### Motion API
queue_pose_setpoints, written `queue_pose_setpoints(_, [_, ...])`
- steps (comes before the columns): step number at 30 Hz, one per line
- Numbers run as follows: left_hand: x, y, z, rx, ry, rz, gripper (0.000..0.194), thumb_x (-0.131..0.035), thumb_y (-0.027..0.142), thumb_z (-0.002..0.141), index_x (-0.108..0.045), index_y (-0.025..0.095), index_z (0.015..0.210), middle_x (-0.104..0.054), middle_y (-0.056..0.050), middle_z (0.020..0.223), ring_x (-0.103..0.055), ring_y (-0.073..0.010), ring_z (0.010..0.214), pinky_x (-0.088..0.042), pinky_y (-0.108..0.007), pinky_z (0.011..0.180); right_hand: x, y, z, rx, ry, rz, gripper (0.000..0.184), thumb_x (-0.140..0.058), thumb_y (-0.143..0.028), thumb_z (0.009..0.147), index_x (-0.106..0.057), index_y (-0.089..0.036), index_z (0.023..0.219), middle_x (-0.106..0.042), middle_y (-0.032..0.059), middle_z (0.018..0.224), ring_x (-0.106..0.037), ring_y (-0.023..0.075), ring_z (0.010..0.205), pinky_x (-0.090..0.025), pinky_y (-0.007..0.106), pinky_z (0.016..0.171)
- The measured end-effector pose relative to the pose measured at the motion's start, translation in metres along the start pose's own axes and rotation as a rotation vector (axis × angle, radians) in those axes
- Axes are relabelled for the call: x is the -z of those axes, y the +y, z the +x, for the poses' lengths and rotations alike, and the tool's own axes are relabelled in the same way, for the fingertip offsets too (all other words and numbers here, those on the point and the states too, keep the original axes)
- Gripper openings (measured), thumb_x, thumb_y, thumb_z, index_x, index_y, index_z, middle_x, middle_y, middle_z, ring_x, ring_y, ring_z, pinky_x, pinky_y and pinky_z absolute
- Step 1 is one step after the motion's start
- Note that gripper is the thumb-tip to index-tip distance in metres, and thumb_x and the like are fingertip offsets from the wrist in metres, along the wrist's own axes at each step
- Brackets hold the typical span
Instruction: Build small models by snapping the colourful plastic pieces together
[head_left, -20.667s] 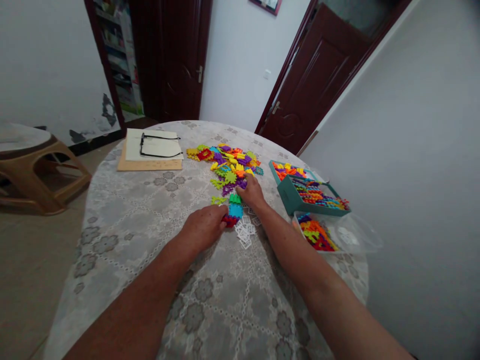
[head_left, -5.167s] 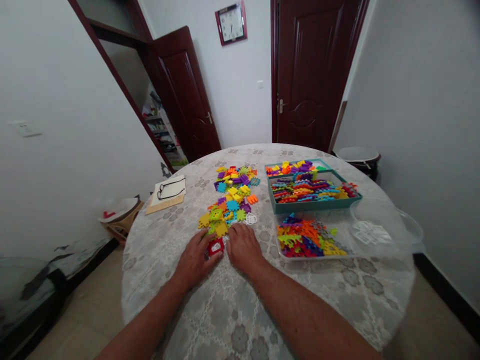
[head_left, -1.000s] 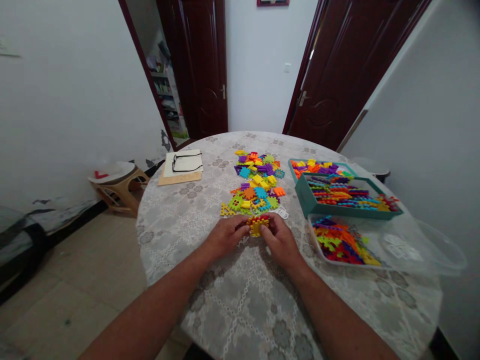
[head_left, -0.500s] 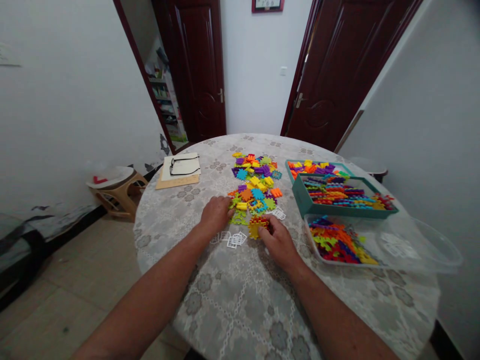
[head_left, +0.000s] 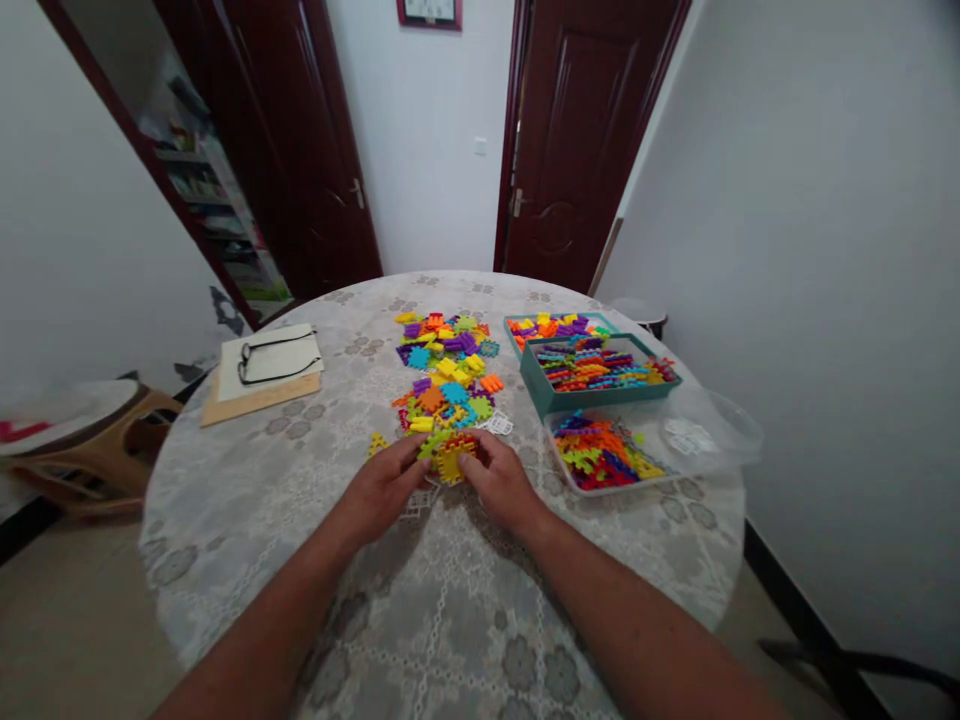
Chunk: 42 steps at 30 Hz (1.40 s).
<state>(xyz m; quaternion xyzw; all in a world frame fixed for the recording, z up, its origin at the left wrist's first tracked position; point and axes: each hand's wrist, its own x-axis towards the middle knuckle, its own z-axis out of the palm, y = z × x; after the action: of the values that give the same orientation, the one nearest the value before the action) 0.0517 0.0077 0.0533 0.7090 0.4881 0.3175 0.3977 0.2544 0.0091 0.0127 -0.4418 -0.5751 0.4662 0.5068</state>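
Note:
My right hand (head_left: 504, 482) is closed on a yellow and red toothed building piece (head_left: 453, 462), its thumb on the yellow face. Close by on the left, my left hand (head_left: 388, 487) pinches a lime-green toothed building piece (head_left: 430, 446) against the yellow one; whether the two are locked together I cannot tell. Just beyond my fingers lies a loose heap of coloured building pieces (head_left: 454, 393). White lattice pieces (head_left: 417, 501) lie partly hidden under my left hand, and more white lattice pieces (head_left: 498, 424) rest right of the heap.
On the right stand a clear plastic box (head_left: 600, 490) of coloured pieces, a green box (head_left: 541, 398) of sorted pieces and a shallow tray (head_left: 514, 326) behind it. Black glasses (head_left: 277, 361) lie on papers (head_left: 305, 385) at the left. A patterned cloth (head_left: 435, 620) covers the round table.
My left hand has picked up a lime-green piece and brought it to the yellow and red piece in my right hand. The camera view has turned to the right.

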Motion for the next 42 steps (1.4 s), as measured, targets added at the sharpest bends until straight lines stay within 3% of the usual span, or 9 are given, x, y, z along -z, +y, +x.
queue_pose_setpoints(3, [-0.007, 0.005, -0.003, -0.036, -0.06, 0.037, 0.036, -0.051, 0.042, 0.098, -0.069, 0.023, 0.123, -0.075, -0.007, 0.117, -0.073, -0.0211, 0.092, -0.062, -0.034, 0.082, 0.0, 0.001, 0.001, 0.014, -0.039, 0.009, 0.041, -0.062, -0.028, 0.086, -0.069, -0.022, 0.126, -0.076, 0.0038, 0.114, -0.07, 0.021, 0.101, -0.056, 0.034, 0.092])
queue_pose_setpoints(7, [-0.005, -0.004, -0.002, -0.146, -0.011, 0.261, 0.036, -0.049, 0.039, 0.099, -0.07, 0.024, 0.124, -0.075, -0.007, 0.116, -0.072, -0.0237, 0.099, -0.06, -0.038, 0.09, 0.001, 0.0, 0.002, 0.009, -0.069, 0.002, 0.037, -0.065, -0.029, 0.083, -0.07, -0.022, 0.119, -0.076, 0.002, 0.106, -0.069, 0.0204, 0.094, -0.057, 0.032, 0.084])
queue_pose_setpoints(13, [0.022, -0.033, 0.0, -0.207, 0.249, 0.621, 0.049, -0.053, 0.052, 0.096, -0.063, 0.022, 0.134, -0.069, -0.012, 0.131, -0.066, -0.0303, 0.12, -0.052, -0.046, 0.108, 0.03, -0.039, 0.004, 0.059, 0.001, -0.195, 0.031, -0.063, -0.029, 0.084, -0.068, -0.023, 0.114, -0.072, -0.0002, 0.096, -0.066, 0.018, 0.085, -0.054, 0.028, 0.076])
queue_pose_setpoints(15, [0.031, -0.041, 0.0, -0.159, 0.287, 0.771, 0.055, -0.054, 0.055, 0.093, -0.063, 0.021, 0.136, -0.068, -0.015, 0.133, -0.063, -0.0341, 0.124, -0.047, -0.05, 0.111, 0.054, -0.064, 0.006, 0.114, 0.096, -0.331, 0.032, -0.062, -0.03, 0.086, -0.068, -0.023, 0.117, -0.072, 0.0005, 0.096, -0.065, 0.0183, 0.083, -0.052, 0.029, 0.076])
queue_pose_setpoints(19, [0.035, -0.048, -0.001, 0.025, 0.199, 0.926, 0.069, -0.055, 0.064, 0.088, -0.063, 0.018, 0.139, -0.065, -0.017, 0.137, -0.063, -0.0368, 0.122, -0.048, -0.05, 0.107, 0.123, -0.107, 0.026, 0.207, 0.36, -0.683, 0.035, -0.06, -0.032, 0.089, -0.068, -0.021, 0.122, -0.072, 0.0054, 0.098, -0.063, 0.0203, 0.079, -0.05, 0.034, 0.078])
queue_pose_setpoints(23, [0.032, -0.054, -0.001, 0.09, 0.167, 0.945, 0.066, -0.053, 0.059, 0.089, -0.063, 0.018, 0.139, -0.064, -0.016, 0.138, -0.063, -0.0352, 0.121, -0.049, -0.047, 0.106, 0.204, -0.114, 0.072, 0.391, 0.541, -1.035, 0.037, -0.057, -0.026, 0.09, -0.065, -0.018, 0.126, -0.072, 0.0123, 0.114, -0.065, 0.0261, 0.097, -0.048, 0.039, 0.093])
queue_pose_setpoints(28, [0.034, -0.064, 0.001, 0.05, 0.203, 0.93, 0.059, -0.048, 0.05, 0.093, -0.065, 0.014, 0.136, -0.064, -0.018, 0.137, -0.063, -0.0335, 0.121, -0.048, -0.045, 0.107, 0.271, -0.096, 0.123, 0.144, 0.512, -1.446, 0.034, -0.054, -0.019, 0.094, -0.064, -0.018, 0.127, -0.068, 0.0155, 0.124, -0.064, 0.0272, 0.108, -0.048, 0.036, 0.094])
queue_pose_setpoints(33, [0.035, -0.066, 0.002, 0.03, 0.195, 0.928, 0.055, -0.049, 0.049, 0.093, -0.067, 0.015, 0.133, -0.068, -0.018, 0.131, -0.065, -0.0344, 0.115, -0.048, -0.047, 0.105, 0.288, -0.076, 0.14, -0.085, 0.357, -1.599, 0.037, -0.049, -0.015, 0.099, -0.063, -0.017, 0.133, -0.066, 0.0182, 0.127, -0.067, 0.0279, 0.109, -0.049, 0.034, 0.091])
queue_pose_setpoints(42, [0.035, -0.073, 0.006, -0.012, 0.184, 0.947, 0.054, -0.051, 0.049, 0.094, -0.067, 0.015, 0.132, -0.069, -0.017, 0.126, -0.065, -0.0342, 0.113, -0.048, -0.046, 0.102, 0.292, -0.075, 0.135, -0.059, 0.301, -1.553, 0.039, -0.057, -0.013, 0.092, -0.07, -0.014, 0.129, -0.068, 0.016, 0.13, -0.064, 0.0252, 0.118, -0.044, 0.032, 0.105])
